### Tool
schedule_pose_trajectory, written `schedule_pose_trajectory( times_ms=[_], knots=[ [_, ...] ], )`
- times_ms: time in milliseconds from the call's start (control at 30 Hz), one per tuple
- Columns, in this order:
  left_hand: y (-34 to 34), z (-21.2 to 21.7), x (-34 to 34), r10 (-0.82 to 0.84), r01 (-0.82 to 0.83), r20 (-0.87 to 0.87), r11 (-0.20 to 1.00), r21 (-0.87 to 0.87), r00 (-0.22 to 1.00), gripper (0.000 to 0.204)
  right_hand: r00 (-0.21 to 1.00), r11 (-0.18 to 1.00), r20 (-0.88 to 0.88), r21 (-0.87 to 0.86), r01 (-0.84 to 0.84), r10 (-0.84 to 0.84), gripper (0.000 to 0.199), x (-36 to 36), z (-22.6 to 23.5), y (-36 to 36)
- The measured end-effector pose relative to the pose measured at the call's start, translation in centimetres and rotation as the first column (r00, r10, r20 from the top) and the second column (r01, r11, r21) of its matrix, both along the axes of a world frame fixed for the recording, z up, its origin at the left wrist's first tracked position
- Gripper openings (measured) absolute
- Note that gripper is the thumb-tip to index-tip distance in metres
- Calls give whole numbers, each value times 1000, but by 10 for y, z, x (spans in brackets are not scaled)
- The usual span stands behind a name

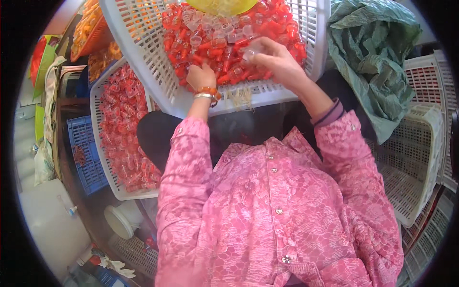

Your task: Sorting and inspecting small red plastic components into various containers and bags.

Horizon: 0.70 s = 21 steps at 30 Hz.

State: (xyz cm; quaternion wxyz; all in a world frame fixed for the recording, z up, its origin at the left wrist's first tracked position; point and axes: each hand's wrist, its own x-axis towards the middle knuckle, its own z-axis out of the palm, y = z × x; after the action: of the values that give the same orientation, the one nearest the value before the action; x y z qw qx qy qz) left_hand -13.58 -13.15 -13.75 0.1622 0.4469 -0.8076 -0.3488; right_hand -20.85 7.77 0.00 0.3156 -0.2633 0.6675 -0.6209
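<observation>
A white plastic basket [165, 71] stands tilted in front of me, holding many red plastic pieces [234, 74] with small clear plastic cups [219, 36] lying on top. My left hand [202, 77] is down at the near left of the pile, its fingers closed at a red piece; the fingertips are partly hidden. Over the right side of the pile, my right hand [282, 62] pinches a clear plastic cup [248, 55] between thumb and fingers. A yellow bowl [222, 5] with clear pieces sits at the far side of the basket.
Left of my knee stands a white crate [114, 184] full of red and clear assembled pieces, beside a blue crate [86, 153]. Orange pieces [88, 24] fill containers farther left. A green sack [377, 67] and stacked white baskets [420, 158] are at my right.
</observation>
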Motion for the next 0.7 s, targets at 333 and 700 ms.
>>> schedule_pose_trajectory(
  times_ms=[333, 700],
  knots=[
    [34, 35, -17, 69, -74, -55, 993, -92, 996, 38, 982, 974, 169, -193, 119, -86, 29, -6, -2, 14],
    [45, 90, 62, 157, 436, -513, 356, 827, 844, 25, 996, 989, -83, -146, -4, -8, 30, -1, -27, 4]
  ],
)
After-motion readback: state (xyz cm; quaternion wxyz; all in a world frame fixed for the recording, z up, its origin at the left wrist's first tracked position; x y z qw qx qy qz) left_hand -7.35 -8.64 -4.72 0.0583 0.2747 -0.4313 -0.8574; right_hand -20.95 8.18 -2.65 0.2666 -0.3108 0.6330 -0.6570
